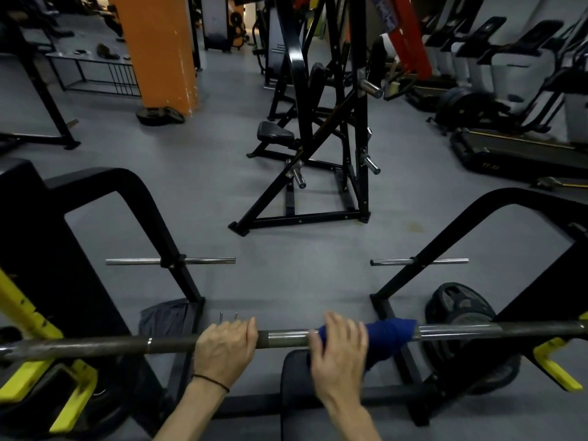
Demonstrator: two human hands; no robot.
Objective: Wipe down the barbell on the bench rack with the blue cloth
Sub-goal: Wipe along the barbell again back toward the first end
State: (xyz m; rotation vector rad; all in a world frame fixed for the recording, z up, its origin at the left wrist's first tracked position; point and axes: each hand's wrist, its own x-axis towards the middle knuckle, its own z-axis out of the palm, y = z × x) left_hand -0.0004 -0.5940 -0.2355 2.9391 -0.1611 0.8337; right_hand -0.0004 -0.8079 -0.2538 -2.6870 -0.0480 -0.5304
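The steel barbell (286,338) lies across the bench rack, running from the left edge to the right edge of the head view. My left hand (226,346) grips the bar left of centre, fingers curled over it. A blue cloth (389,337) is wrapped around the bar right of centre. My right hand (339,345) grips the cloth and the bar together at the cloth's left end. The bar looks dark and dull to the left of my left hand and shinier between my hands and right of the cloth.
The black bench pad (296,377) sits under the bar between my arms. Black rack uprights (178,249) with yellow hooks (555,367) flank both sides. A weight plate (461,305) leans at the right; a grey cloth (165,316) lies at the left upright's foot.
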